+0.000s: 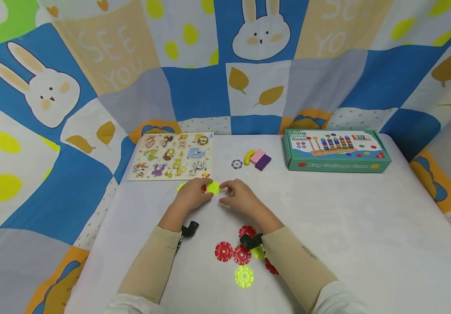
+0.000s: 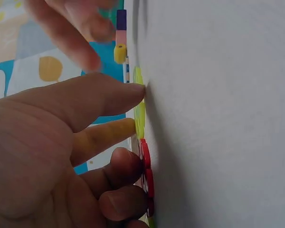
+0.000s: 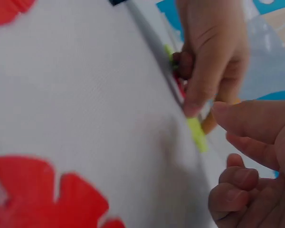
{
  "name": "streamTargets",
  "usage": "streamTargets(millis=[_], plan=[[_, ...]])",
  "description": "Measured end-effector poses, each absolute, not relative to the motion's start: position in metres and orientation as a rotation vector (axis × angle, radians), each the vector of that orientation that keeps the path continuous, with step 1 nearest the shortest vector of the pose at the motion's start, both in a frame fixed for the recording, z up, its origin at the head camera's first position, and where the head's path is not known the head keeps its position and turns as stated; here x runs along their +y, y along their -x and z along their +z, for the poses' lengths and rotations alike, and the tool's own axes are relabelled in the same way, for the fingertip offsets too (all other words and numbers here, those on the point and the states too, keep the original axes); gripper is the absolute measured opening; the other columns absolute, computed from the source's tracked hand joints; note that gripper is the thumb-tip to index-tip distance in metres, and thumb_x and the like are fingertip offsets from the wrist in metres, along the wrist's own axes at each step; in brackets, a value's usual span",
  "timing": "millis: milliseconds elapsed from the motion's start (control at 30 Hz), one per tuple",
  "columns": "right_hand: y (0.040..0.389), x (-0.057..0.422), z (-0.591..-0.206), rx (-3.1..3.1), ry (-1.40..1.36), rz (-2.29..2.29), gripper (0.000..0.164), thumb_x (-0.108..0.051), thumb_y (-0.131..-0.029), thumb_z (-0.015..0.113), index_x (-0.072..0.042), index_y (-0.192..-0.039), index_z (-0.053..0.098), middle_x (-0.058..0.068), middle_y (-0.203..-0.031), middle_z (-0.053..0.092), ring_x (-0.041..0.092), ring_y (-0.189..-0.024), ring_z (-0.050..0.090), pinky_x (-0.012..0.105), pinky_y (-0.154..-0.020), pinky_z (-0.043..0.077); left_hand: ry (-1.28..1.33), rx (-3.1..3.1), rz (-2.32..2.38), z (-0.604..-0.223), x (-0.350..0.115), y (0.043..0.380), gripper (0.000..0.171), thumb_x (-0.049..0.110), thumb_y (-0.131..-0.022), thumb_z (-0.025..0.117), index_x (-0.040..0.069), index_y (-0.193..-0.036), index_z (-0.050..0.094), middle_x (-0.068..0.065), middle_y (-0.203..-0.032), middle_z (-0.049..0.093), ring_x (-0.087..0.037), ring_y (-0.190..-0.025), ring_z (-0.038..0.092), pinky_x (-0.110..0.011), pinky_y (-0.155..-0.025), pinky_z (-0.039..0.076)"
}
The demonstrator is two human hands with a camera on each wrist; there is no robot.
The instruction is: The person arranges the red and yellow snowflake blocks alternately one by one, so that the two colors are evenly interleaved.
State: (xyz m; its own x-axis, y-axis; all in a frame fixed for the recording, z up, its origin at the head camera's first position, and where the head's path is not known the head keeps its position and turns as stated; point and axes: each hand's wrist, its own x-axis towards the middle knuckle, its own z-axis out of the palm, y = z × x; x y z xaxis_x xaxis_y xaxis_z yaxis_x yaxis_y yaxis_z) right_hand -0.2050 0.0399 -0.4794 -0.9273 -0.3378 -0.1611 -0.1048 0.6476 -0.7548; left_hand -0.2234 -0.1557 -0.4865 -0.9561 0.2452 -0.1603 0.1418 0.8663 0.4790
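Note:
My left hand (image 1: 191,194) pinches a yellow-green notched plastic disc (image 1: 214,188) between thumb and index finger, low over the white table. In the left wrist view its other fingers lie against red discs (image 2: 146,164) joined in line with the yellow-green one (image 2: 140,111). Part of another yellow-green disc (image 1: 181,186) peeks out left of that hand, which hides much of the row. Just right of the pinched disc, my right hand (image 1: 242,198) has thumb and index finger spread apart; nothing shows between them in the right wrist view, where its other fingers (image 3: 232,190) are bent.
Loose red discs (image 1: 223,251) and a yellow-green disc (image 1: 244,276) lie near the right forearm, some partly covered. Behind the hands are an animal puzzle board (image 1: 170,156), a poker chip (image 1: 236,164), a yellow banana-shaped piece (image 1: 249,157), pink and purple blocks (image 1: 263,162), and a green game box (image 1: 337,151).

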Motion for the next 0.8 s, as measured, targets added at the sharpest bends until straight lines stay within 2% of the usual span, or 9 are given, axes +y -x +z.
streamTargets(millis=[200, 400, 567, 800], plan=[[0.17, 0.071, -0.464, 2.51, 0.421, -1.122, 0.041, -0.025, -0.081, 0.075, -0.017, -0.119, 0.062, 0.004, -0.103, 0.055, 0.018, -0.082, 0.052, 0.028, -0.068, 0.049, -0.268, 2.815, 0.716, -0.49, -0.16, 0.222, 0.052, 0.031, -0.084, 0.07, 0.018, -0.133, 0.055, -0.004, -0.132, 0.054, -0.026, -0.123, 0.046, -0.045, -0.102, 0.036], [0.139, 0.098, -0.463, 2.489, 0.458, -1.071, 0.036, -0.022, -0.08, 0.076, -0.018, -0.114, 0.065, 0.002, -0.096, 0.055, 0.018, -0.081, 0.051, 0.029, -0.067, 0.048, -0.273, 2.791, 0.755, -0.491, -0.163, 0.221, 0.052, 0.031, -0.085, 0.068, 0.019, -0.134, 0.054, -0.005, -0.134, 0.052, -0.026, -0.125, 0.045, -0.045, -0.102, 0.035], [0.124, 0.108, -0.469, 2.494, 0.493, -1.019, 0.038, -0.027, -0.077, 0.078, -0.016, -0.111, 0.066, 0.0, -0.092, 0.054, 0.016, -0.082, 0.05, 0.027, -0.067, 0.049, -0.276, 2.783, 0.751, -0.489, -0.163, 0.221, 0.051, 0.031, -0.086, 0.068, 0.02, -0.134, 0.054, -0.005, -0.133, 0.052, -0.024, -0.123, 0.046, -0.044, -0.102, 0.036], [0.114, 0.103, -0.474, 2.601, 0.4, -0.876, 0.042, -0.034, -0.07, 0.083, -0.017, -0.103, 0.063, -0.004, -0.088, 0.052, 0.014, -0.08, 0.049, 0.027, -0.068, 0.047, -0.287, 2.782, 0.77, -0.492, -0.161, 0.223, 0.051, 0.028, -0.086, 0.068, 0.019, -0.134, 0.054, -0.005, -0.133, 0.052, -0.024, -0.12, 0.047, -0.043, -0.1, 0.037]])
